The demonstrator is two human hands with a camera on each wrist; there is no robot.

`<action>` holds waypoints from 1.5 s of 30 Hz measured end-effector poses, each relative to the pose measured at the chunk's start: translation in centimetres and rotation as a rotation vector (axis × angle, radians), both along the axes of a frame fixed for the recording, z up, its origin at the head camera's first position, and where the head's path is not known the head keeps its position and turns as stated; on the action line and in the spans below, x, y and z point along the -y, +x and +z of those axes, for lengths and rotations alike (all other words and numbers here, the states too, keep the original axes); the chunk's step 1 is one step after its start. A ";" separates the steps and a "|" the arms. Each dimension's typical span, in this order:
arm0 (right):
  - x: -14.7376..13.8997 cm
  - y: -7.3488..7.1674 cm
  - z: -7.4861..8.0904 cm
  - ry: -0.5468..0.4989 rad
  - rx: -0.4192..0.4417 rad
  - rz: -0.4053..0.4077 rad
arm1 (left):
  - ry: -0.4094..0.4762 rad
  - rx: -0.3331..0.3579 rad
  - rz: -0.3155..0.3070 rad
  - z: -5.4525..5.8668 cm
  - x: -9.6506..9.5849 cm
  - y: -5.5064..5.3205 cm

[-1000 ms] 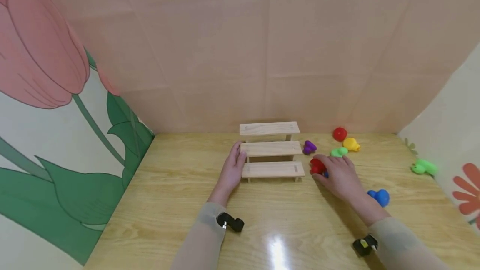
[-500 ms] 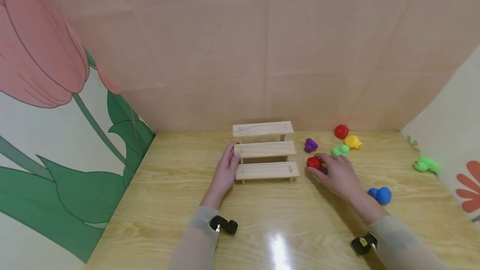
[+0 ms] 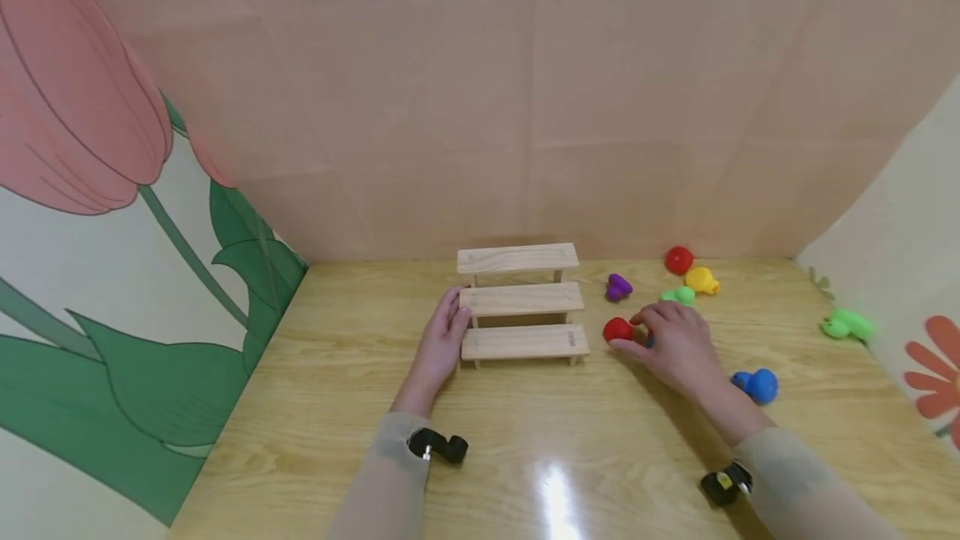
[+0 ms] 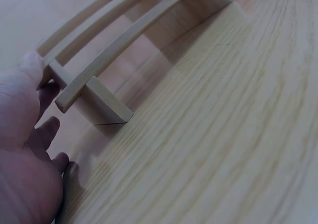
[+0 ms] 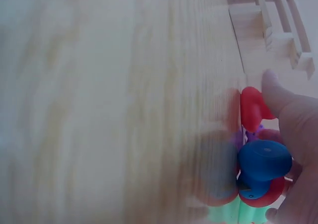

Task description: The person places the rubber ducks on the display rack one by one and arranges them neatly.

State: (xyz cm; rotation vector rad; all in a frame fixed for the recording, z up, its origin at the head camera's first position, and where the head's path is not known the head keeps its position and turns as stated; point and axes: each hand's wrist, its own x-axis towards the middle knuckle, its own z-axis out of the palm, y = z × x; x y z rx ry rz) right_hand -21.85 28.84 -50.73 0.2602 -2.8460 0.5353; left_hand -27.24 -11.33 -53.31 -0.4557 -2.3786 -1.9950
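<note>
My left hand (image 3: 438, 340) grips the left end of a wooden three-step stand (image 3: 523, 342), thumb at the middle step. In the left wrist view the stand (image 4: 112, 60) rests on the table, with the thumb at its upper tiers and other fingers below. My right hand (image 3: 678, 348) pinches a small rounded red toy (image 3: 618, 329) between thumb and index finger, just right of the bottom step. A blue toy (image 3: 650, 340) is mostly hidden by that hand. In the right wrist view a blue rounded toy (image 5: 263, 159) lies beside the red toy (image 5: 252, 107), near the palm.
A purple toy (image 3: 618, 287) lies right of the stand. Farther back are a green toy (image 3: 678, 296), a yellow toy (image 3: 701, 280) and another red toy (image 3: 678, 260). A blue toy (image 3: 756, 386) lies by the right wrist, another green toy (image 3: 847, 324) near the right wall.
The stand has shifted left with my left hand on it. The red toy has moved slightly left from under my right fingers and shows more.
</note>
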 end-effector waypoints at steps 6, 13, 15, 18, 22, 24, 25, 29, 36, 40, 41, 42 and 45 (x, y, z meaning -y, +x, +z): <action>-0.2 -0.2 -0.1 -0.036 0.000 0.102 | -0.007 0.009 0.007 -0.2 0.4 -0.1; -0.6 -0.7 -0.2 -0.056 0.032 0.115 | -0.012 0.021 0.019 -0.2 0.5 0.0; -0.6 -0.7 -0.2 -0.055 0.034 0.120 | -0.013 0.027 0.015 -0.2 0.5 0.0; -0.7 -0.9 -0.2 -0.057 0.040 0.123 | -0.016 0.034 0.010 -0.2 0.5 0.0; -0.8 -1.0 -0.4 -0.060 0.032 0.126 | 0.002 0.031 -0.001 -0.1 0.4 0.0; -0.8 -1.1 -0.4 -0.068 0.029 0.125 | 0.011 0.028 -0.005 -0.1 0.4 0.1; -0.8 -1.1 -0.4 -0.072 0.028 0.124 | 0.013 0.026 -0.005 -0.1 0.4 0.1; -0.8 -1.2 -0.4 -0.085 0.053 0.133 | 0.013 0.020 -0.001 -0.1 0.5 0.1; -0.9 -1.2 -0.5 -0.093 0.058 0.155 | 0.023 0.011 -0.007 -0.4 0.4 -0.1; -0.8 -1.3 -0.5 -0.090 0.035 0.160 | 0.030 0.006 0.000 -0.4 0.4 -0.1; -0.7 -1.3 -0.5 -0.090 0.030 0.161 | 0.028 0.008 0.004 -0.3 0.4 -0.1; -0.7 -1.3 -0.4 -0.092 0.025 0.162 | 0.026 0.012 0.006 -0.3 0.4 -0.1; -0.5 -1.3 -0.2 -0.113 -0.001 0.157 | 0.026 0.015 0.005 -0.4 0.5 -0.2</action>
